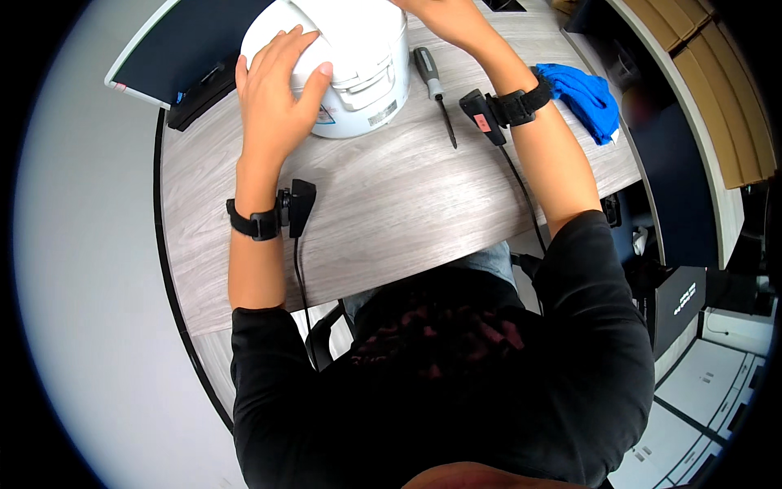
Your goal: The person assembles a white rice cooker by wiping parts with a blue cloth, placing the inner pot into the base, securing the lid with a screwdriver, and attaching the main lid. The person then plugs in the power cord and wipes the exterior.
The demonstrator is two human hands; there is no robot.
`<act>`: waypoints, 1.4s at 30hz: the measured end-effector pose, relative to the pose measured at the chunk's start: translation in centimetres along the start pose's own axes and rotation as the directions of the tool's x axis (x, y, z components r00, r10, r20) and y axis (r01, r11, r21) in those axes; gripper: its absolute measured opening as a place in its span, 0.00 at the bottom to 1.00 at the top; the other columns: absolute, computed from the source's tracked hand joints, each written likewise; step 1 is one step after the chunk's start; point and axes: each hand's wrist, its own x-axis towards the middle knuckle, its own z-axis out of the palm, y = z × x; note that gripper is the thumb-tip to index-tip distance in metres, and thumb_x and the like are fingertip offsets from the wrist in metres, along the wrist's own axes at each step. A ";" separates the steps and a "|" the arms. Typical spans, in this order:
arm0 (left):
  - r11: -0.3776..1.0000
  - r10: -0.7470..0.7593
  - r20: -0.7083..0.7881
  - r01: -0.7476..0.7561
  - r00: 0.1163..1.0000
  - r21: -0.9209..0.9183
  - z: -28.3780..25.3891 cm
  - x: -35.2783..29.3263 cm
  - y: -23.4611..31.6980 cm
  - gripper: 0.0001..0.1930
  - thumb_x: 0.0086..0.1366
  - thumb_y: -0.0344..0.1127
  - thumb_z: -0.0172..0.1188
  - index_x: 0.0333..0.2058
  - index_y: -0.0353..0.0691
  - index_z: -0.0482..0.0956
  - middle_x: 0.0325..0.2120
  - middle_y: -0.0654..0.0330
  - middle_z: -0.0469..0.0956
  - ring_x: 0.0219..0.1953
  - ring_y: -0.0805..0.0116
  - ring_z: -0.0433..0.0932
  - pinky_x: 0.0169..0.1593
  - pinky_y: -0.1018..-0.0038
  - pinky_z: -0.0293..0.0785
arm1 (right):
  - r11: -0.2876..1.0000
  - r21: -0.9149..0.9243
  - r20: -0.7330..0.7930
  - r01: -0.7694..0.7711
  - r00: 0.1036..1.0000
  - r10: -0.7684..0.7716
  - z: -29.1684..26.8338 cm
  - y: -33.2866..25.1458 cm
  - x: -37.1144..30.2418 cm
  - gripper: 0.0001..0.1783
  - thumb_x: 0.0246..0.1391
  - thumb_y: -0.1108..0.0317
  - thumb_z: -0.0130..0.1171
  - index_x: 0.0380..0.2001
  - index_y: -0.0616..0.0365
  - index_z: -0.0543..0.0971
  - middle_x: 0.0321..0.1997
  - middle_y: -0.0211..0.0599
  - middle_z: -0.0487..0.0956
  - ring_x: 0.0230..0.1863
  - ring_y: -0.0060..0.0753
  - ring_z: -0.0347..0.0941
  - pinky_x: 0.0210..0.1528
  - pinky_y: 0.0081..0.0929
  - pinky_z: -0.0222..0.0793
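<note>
A white rice cooker point(358, 61) stands at the far side of the grey wood-grain desk point(391, 204). My left hand point(277, 90) lies flat against its left side with fingers spread over the lid's edge. My right hand point(444, 16) reaches to the cooker's top right, and its fingers are cut off by the picture's upper edge. Both wrists carry black straps with small black devices and cables. A screwdriver point(433, 85) with a grey-black handle lies on the desk just right of the cooker, between it and my right forearm.
A blue cloth point(586, 98) lies at the desk's right edge. A dark panel with a white rim point(175, 57) sits at the far left beside a black bar. Dark partitions and a wooden surface stand to the right; grey floor lies to the left.
</note>
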 end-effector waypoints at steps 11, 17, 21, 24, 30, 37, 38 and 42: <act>0.984 0.130 -0.050 -0.122 0.990 0.132 -0.3 -1.3 5.8 0.27 0.55 0.48 0.74 0.53 0.51 0.84 0.55 0.57 0.81 0.55 0.59 0.74 0.59 0.57 0.57 | 0.858 -0.468 0.049 -0.211 0.963 0.264 1.1 6.1 -5.4 0.34 0.58 0.53 0.59 0.65 0.56 0.71 0.56 0.53 0.79 0.53 0.53 0.79 0.55 0.42 0.76; 0.980 0.135 -0.134 -0.113 0.982 0.164 1.3 -1.1 7.0 0.28 0.50 0.55 0.77 0.49 0.53 0.87 0.51 0.60 0.82 0.50 0.62 0.73 0.55 0.60 0.57 | 0.710 -0.667 0.275 -0.225 0.812 0.515 2.1 7.6 -5.8 0.39 0.52 0.59 0.61 0.68 0.57 0.67 0.51 0.54 0.83 0.54 0.51 0.80 0.51 0.44 0.78; 0.976 0.131 -0.168 -0.098 0.977 0.192 1.9 -1.1 7.0 0.29 0.48 0.56 0.78 0.49 0.53 0.88 0.50 0.61 0.83 0.49 0.62 0.73 0.55 0.61 0.56 | 0.758 -0.542 0.384 -0.363 0.695 0.607 1.4 6.1 -5.1 0.40 0.54 0.59 0.61 0.68 0.64 0.64 0.38 0.55 0.84 0.28 0.45 0.83 0.30 0.38 0.79; 0.976 0.116 -0.182 -0.078 0.976 0.206 2.2 -1.1 7.2 0.29 0.47 0.56 0.78 0.48 0.53 0.88 0.50 0.61 0.83 0.49 0.62 0.73 0.55 0.60 0.57 | 0.792 -0.464 0.421 -0.396 0.689 0.591 1.7 6.3 -5.0 0.38 0.56 0.61 0.60 0.67 0.66 0.63 0.33 0.50 0.83 0.18 0.39 0.78 0.19 0.34 0.74; 0.969 0.081 -0.192 -0.032 0.978 0.247 2.7 -0.6 7.7 0.29 0.48 0.56 0.78 0.48 0.52 0.88 0.50 0.62 0.82 0.51 0.62 0.73 0.55 0.59 0.56 | 0.781 -0.426 0.382 -0.456 0.692 0.612 1.4 7.2 -4.3 0.40 0.53 0.65 0.65 0.65 0.68 0.60 0.29 0.47 0.81 0.16 0.34 0.76 0.18 0.31 0.77; 0.957 0.087 -0.205 -0.025 0.975 0.287 3.8 0.3 8.9 0.25 0.52 0.51 0.75 0.47 0.48 0.87 0.50 0.60 0.82 0.53 0.61 0.71 0.56 0.58 0.55 | 0.800 -0.222 0.274 -0.557 0.752 0.600 -3.2 4.7 -6.6 0.40 0.52 0.68 0.67 0.67 0.68 0.64 0.28 0.45 0.81 0.20 0.30 0.78 0.22 0.27 0.81; 0.956 0.077 -0.200 -0.016 0.977 0.291 3.9 0.3 9.3 0.24 0.53 0.50 0.74 0.47 0.47 0.87 0.50 0.59 0.81 0.53 0.60 0.71 0.56 0.58 0.54 | 0.814 -0.136 0.269 -0.564 0.770 0.579 -4.3 4.6 -6.7 0.45 0.49 0.69 0.66 0.69 0.67 0.59 0.30 0.46 0.81 0.21 0.31 0.79 0.22 0.27 0.81; 0.991 0.093 -0.212 -0.072 0.973 0.109 4.2 0.4 10.8 0.19 0.54 0.43 0.73 0.45 0.46 0.88 0.49 0.56 0.81 0.57 0.59 0.69 0.59 0.58 0.52 | 0.843 0.182 0.071 -0.506 0.862 0.502 -9.3 4.0 -8.6 0.38 0.47 0.68 0.69 0.61 0.68 0.67 0.30 0.45 0.82 0.21 0.29 0.80 0.23 0.25 0.80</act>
